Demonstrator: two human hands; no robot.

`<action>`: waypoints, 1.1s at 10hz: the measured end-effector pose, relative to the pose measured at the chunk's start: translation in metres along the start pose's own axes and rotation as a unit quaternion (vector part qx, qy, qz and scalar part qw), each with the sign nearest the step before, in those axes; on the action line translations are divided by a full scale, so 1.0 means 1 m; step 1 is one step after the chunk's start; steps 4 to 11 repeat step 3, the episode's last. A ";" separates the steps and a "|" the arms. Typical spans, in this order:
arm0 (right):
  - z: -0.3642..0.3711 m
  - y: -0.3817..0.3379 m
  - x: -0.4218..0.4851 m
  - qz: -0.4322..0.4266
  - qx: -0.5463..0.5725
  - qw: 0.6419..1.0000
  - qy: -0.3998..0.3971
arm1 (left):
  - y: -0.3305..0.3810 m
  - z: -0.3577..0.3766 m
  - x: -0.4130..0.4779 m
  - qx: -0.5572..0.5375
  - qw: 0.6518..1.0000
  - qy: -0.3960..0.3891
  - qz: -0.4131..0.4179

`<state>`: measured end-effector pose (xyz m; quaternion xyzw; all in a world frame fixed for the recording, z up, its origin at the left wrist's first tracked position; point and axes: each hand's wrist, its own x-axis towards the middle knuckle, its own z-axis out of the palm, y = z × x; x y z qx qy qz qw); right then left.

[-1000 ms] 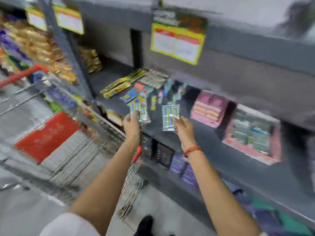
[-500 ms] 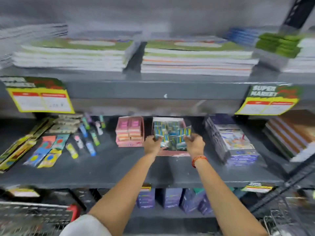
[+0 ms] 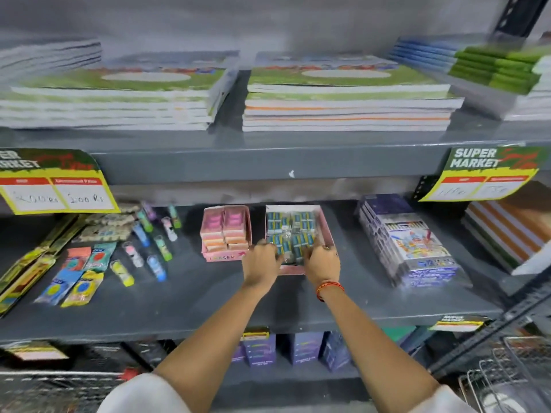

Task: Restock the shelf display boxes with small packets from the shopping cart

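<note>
A pink display box (image 3: 326, 231) stands on the middle grey shelf (image 3: 190, 302), filled with small blue and green packets (image 3: 290, 225). My left hand (image 3: 260, 262) and my right hand (image 3: 322, 261) are both at the box's front edge. Their fingers are curled around the front row of packets, pressing them down into the box. To its left a second pink box (image 3: 225, 234) holds pink and orange erasers. The cart's wire edge (image 3: 59, 383) with a red handle end shows at the bottom left.
Loose glue sticks (image 3: 149, 245) and flat blister packs (image 3: 74, 275) lie on the shelf's left part. A stack of colour-pencil packs (image 3: 408, 239) sits to the right. Notebook stacks (image 3: 343, 96) fill the upper shelf. Purple boxes (image 3: 259, 347) stand below. A wire rack (image 3: 507, 371) is at bottom right.
My view swung from the cart to the shelf. Both hands carried packets to the right-hand pink box and have lowered them into its front part.
</note>
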<state>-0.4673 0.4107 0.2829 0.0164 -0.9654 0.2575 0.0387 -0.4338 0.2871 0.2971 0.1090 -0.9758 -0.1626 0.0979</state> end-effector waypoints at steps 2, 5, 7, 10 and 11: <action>-0.013 -0.003 -0.004 -0.012 -0.066 0.996 -0.063 | 0.002 -0.008 -0.001 0.055 0.997 -0.018 0.054; -0.013 -0.005 -0.006 -0.041 -0.088 0.994 -0.039 | -0.005 -0.011 -0.003 0.037 0.994 0.012 0.101; -0.013 -0.005 -0.006 -0.041 -0.088 0.994 -0.039 | -0.005 -0.011 -0.003 0.037 0.994 0.012 0.101; -0.013 -0.005 -0.006 -0.041 -0.088 0.994 -0.039 | -0.005 -0.011 -0.003 0.037 0.994 0.012 0.101; -0.013 -0.005 -0.006 -0.041 -0.088 0.994 -0.039 | -0.005 -0.011 -0.003 0.037 0.994 0.012 0.101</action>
